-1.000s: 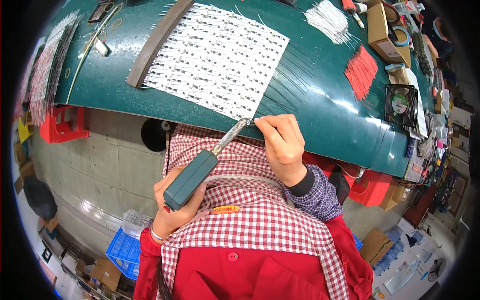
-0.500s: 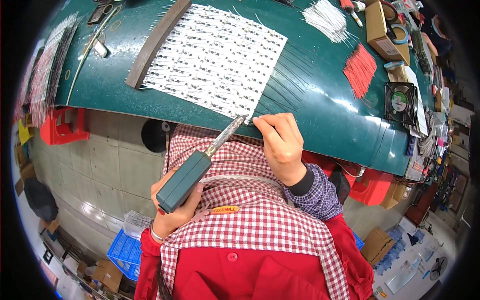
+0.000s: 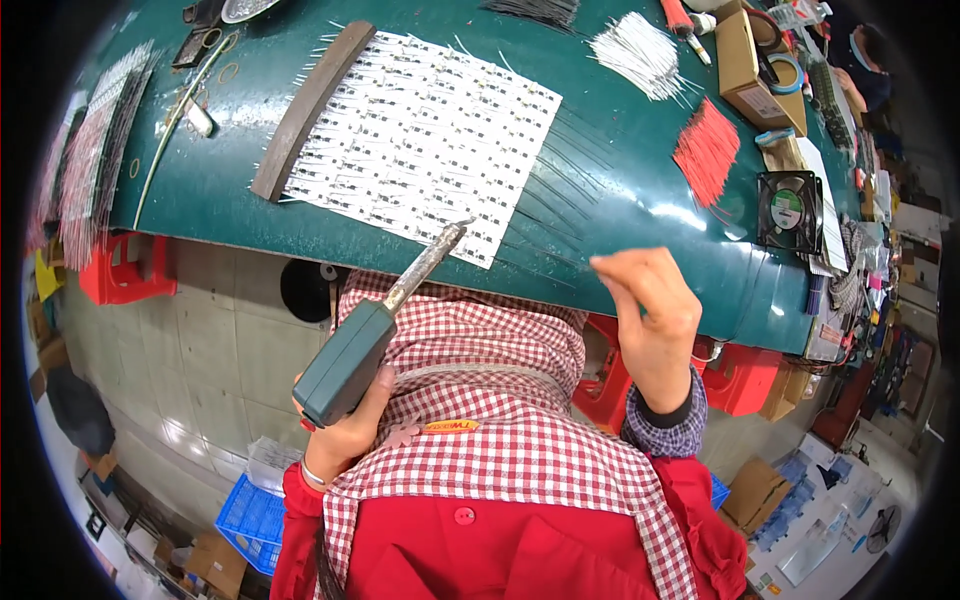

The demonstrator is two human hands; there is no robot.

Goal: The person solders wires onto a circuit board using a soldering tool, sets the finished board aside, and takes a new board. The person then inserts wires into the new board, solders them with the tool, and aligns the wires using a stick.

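Note:
My left hand [image 3: 350, 430] is wrapped round the dark green handle of a soldering iron [image 3: 345, 362]. Its metal tip reaches up and right to the lower right part of a white circuit board panel [image 3: 430, 140], which carries rows of small black parts and short white wires. Thin black wires [image 3: 555, 205] stick out from the panel's right edge. To the right of them, over the table's front edge, my right hand [image 3: 655, 310] has thumb and forefinger pinched together. Whatever lies between those fingertips is too small to make out.
A dark bar [image 3: 315, 110] lies along the panel's left edge on the green table [image 3: 220, 165]. Bundles of white wires [image 3: 645, 55], red wires [image 3: 708, 152] and black wires [image 3: 535, 10] lie beyond. A small fan [image 3: 790, 208] and a cardboard box [image 3: 750, 80] stand at right.
My right hand has drawn away from the panel's lower right corner, to the right and slightly down. The soldering iron's tip has shifted slightly up and left, over the panel.

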